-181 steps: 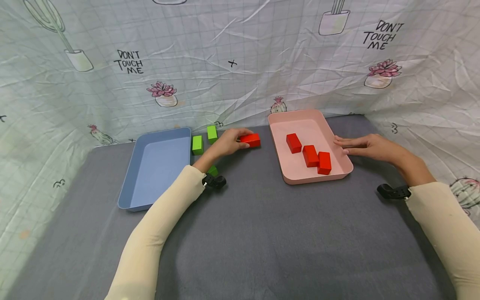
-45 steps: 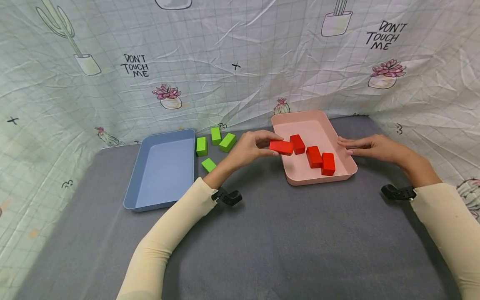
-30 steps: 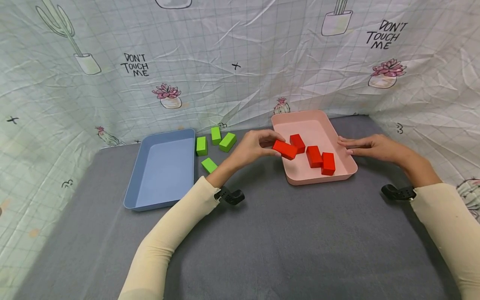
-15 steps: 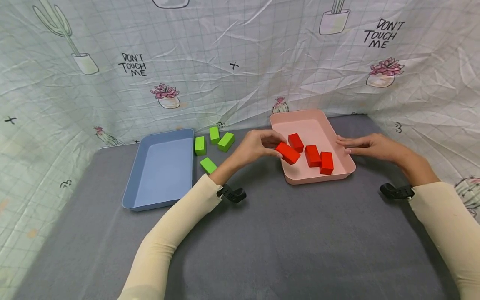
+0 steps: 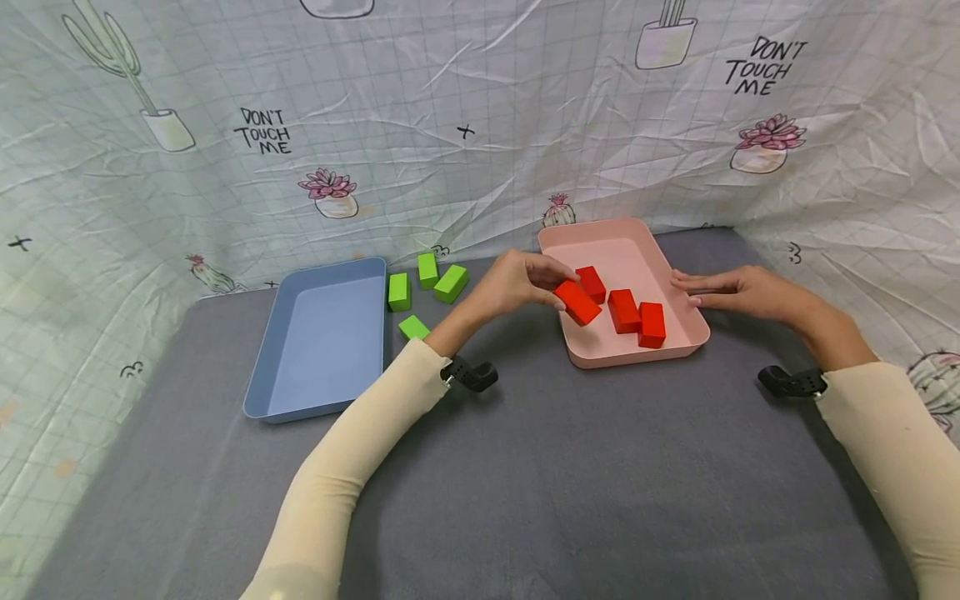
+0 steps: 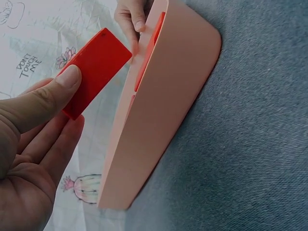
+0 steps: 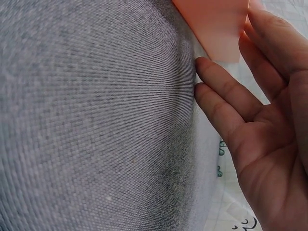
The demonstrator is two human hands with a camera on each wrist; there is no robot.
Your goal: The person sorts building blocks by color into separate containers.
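Note:
My left hand (image 5: 525,282) pinches a red block (image 5: 578,302) between thumb and fingers. In the head view this block appears tilted over the left side of the pink tray (image 5: 615,358); in the left wrist view the red block (image 6: 98,72) is held up above the rim level, apart from the wall. Three other red blocks (image 5: 623,311) lie inside the tray. My right hand (image 5: 738,292) touches the tray's right rim with fairly straight fingers. In the right wrist view, two fingers of the right hand (image 7: 264,130) extend down beside the tray's outer wall (image 7: 216,24).
A blue tray (image 5: 322,342) stands at the left with nothing in it. Several green blocks (image 5: 451,284) lie on the grey cloth (image 5: 570,467) between the trays, one partly behind my left wrist. A printed fabric sheet (image 5: 420,100) rises along the back and sides.
The left hand lifted a red block from beside the green blocks and carried it right to the pink tray, turning it lately. The right hand stays at the tray's rim.

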